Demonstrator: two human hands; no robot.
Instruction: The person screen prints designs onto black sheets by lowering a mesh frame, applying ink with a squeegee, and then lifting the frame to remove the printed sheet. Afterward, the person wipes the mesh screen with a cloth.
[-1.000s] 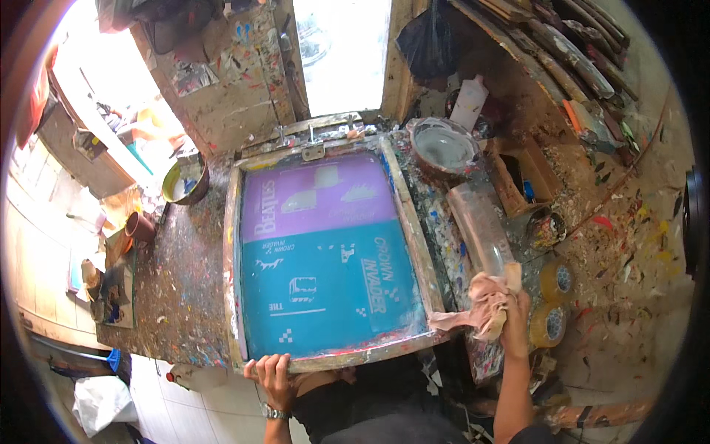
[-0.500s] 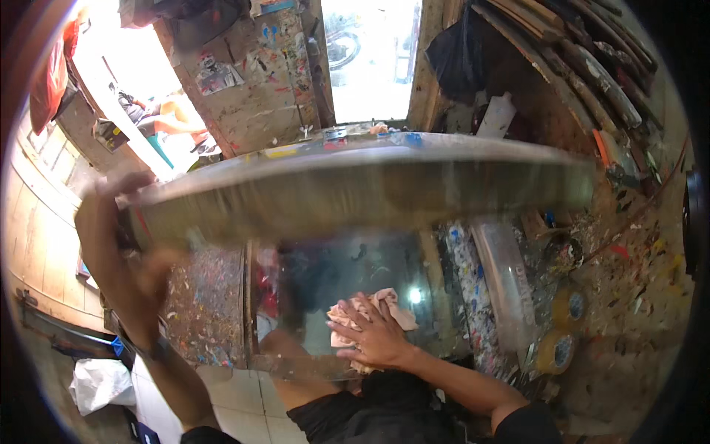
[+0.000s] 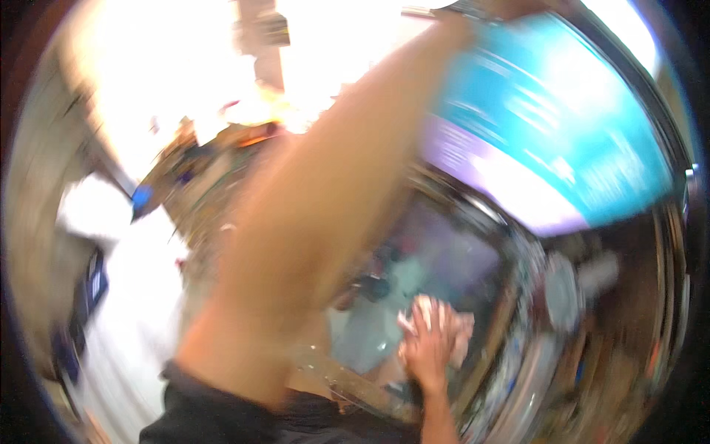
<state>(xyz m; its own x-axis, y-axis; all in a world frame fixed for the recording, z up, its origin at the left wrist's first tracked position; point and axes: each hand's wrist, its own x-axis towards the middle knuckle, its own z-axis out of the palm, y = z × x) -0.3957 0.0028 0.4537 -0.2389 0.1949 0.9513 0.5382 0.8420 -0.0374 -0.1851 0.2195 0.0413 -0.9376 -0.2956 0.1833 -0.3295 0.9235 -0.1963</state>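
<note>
Glass bed, rag under right hand.

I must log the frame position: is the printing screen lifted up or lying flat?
Lifted: the printing screen tilts high above the glass surface.

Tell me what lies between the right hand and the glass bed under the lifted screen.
A pale pink rag lies under the right hand, pressed on the glass bed, per the blurred head view.

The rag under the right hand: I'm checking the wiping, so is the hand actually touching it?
Touching. The head view shows the right hand lying flat on the pale rag, its fingers spread over it on the glass surface.
</note>
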